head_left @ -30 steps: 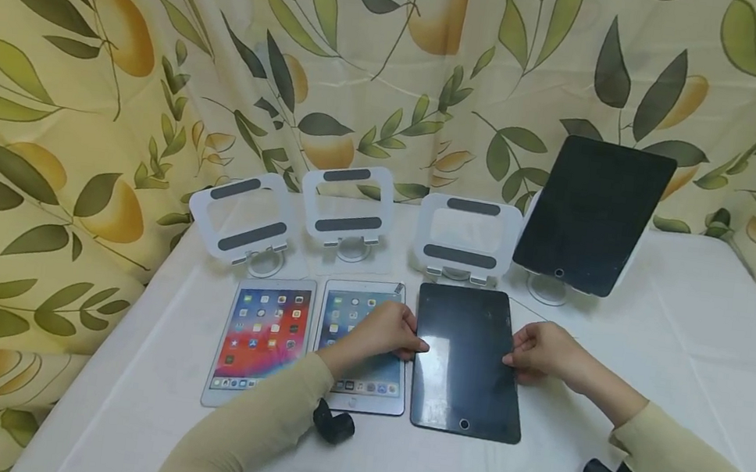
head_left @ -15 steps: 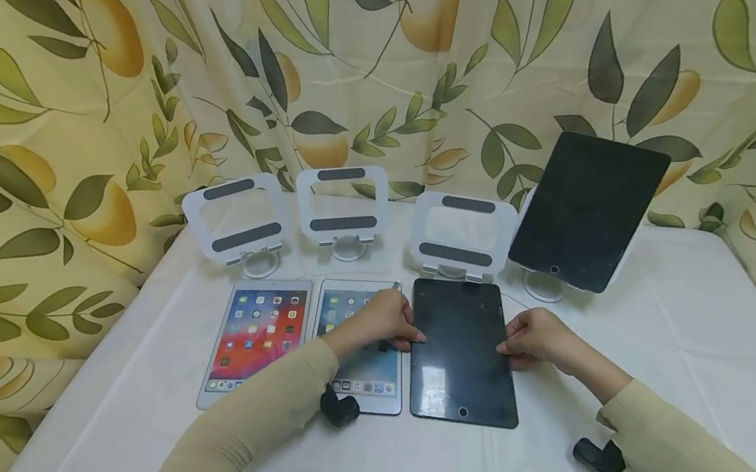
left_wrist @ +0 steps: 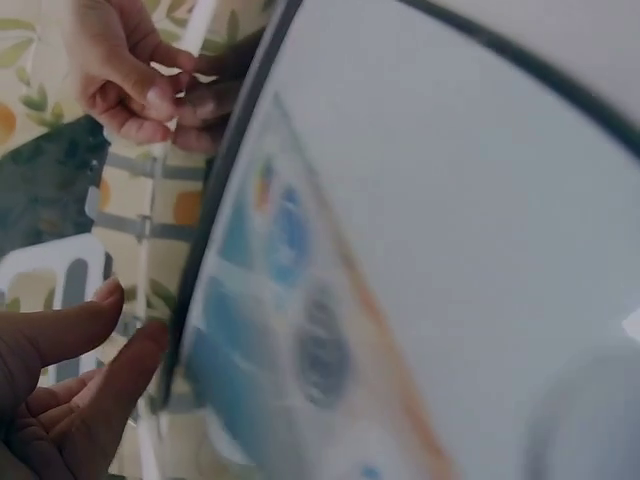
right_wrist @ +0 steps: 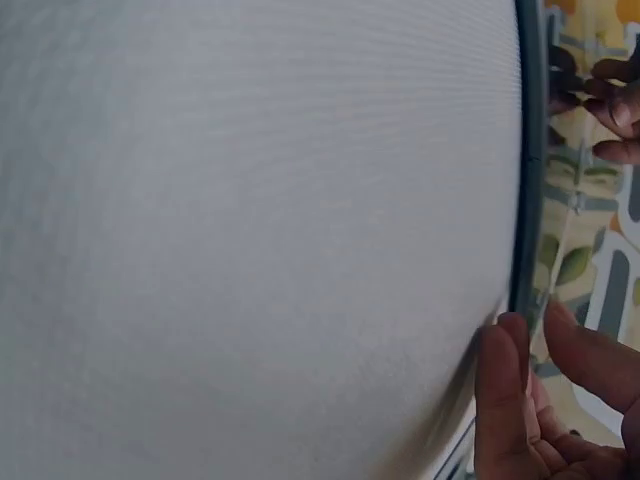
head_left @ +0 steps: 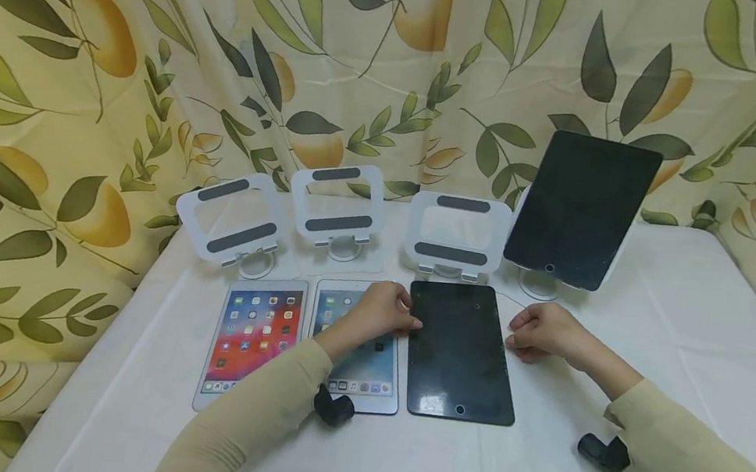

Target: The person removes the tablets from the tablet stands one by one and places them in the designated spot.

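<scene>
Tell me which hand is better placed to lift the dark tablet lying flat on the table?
Probably the left hand: its fingers touch the dark tablet at its left edge, while the right hand rests just beside the right edge, apart from it.

A white tablecloth (right_wrist: pixel 250 230) fills most of the right wrist view, blurred and close. Along its right side runs the dark edge of a tablet (right_wrist: pixel 527 180), lying flat. The right hand (right_wrist: pixel 545 400) sits at the lower right, its fingertips (right_wrist: pixel 503 345) right at that edge; actual contact cannot be made out. At the upper right, fingers of the left hand (right_wrist: pixel 612 105) show at the far side of the tablet. A leaf-patterned reflection (right_wrist: pixel 570 260) shows on the glass.
</scene>
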`<state>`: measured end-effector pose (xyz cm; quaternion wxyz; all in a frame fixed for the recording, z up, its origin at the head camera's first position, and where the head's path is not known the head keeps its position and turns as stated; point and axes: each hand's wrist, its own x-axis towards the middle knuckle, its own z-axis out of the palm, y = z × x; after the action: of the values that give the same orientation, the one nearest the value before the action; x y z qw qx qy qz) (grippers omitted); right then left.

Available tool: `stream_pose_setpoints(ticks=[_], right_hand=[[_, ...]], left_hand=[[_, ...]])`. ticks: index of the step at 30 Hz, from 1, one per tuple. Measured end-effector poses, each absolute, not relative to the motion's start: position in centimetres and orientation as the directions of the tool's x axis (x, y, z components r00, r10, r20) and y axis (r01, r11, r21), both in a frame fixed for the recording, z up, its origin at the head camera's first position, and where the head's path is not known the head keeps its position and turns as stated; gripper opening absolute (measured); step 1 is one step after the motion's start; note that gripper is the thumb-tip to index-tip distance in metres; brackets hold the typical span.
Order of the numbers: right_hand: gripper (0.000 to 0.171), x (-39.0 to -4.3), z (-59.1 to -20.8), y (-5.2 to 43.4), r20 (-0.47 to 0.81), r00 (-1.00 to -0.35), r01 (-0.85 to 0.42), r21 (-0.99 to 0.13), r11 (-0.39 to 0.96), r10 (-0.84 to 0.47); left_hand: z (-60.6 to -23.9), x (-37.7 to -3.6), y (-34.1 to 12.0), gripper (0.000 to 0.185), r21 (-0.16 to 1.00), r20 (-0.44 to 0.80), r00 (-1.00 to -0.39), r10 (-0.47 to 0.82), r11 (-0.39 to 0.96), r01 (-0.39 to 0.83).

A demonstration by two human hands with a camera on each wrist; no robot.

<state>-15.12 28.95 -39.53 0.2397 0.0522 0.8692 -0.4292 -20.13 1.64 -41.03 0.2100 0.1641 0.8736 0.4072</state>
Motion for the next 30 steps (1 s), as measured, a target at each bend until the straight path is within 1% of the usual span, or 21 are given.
stream_pose_setpoints(ticks=[3, 7, 11, 15, 20, 24, 27, 30], right_hand=[[0.033, -14.9, -39.1, 29.5, -0.431, -0.891, 0.254, -0.732, 0.632, -0.140], [0.039, -14.9, -38.0, 30.4, -0.392, -0.906, 0.208, -0.743, 0.636, -0.161], [0.046, -15.3, -36.2, 31.3, -0.341, -0.928, 0.182, -0.764, 0.619, -0.148], [0.049, -15.8, -34.4, 32.4, -0.293, -0.950, 0.166, -0.772, 0.613, -0.111], [0.048, -16.1, -32.8, 33.8, -0.257, -0.966, 0.179, -0.760, 0.625, -0.036], [0.051, -16.1, -32.1, 34.6, -0.221, -0.975, 0.192, -0.763, 0.617, 0.030], [0.053, -16.1, -32.0, 34.9, -0.152, -0.983, 0.183, -0.785, 0.592, 0.102], [0.052, -16.1, -32.0, 35.1, -0.066, -0.971, 0.185, -0.816, 0.548, 0.230]], left_hand=[[-40.4, -20.1, 2.1, 0.039, 0.753, -0.191, -0.848, 0.495, 0.628, 0.197], [-39.4, -20.1, 3.2, 0.038, 0.733, -0.152, -0.831, 0.535, 0.625, 0.268], [-38.9, -20.6, 4.2, 0.037, 0.686, -0.104, -0.829, 0.549, 0.643, 0.340], [-38.3, -21.2, 5.3, 0.038, 0.675, -0.056, -0.840, 0.540, 0.641, 0.367], [-36.7, -22.1, 7.3, 0.037, 0.697, 0.040, -0.856, 0.516, 0.599, 0.394], [-35.6, -22.8, 9.0, 0.037, 0.729, 0.112, -0.866, 0.487, 0.552, 0.405], [-35.3, -23.2, 10.2, 0.042, 0.811, 0.136, -0.877, 0.461, 0.457, 0.366], [-35.1, -23.4, 11.4, 0.047, 0.902, 0.144, -0.894, 0.424, 0.316, 0.296]])
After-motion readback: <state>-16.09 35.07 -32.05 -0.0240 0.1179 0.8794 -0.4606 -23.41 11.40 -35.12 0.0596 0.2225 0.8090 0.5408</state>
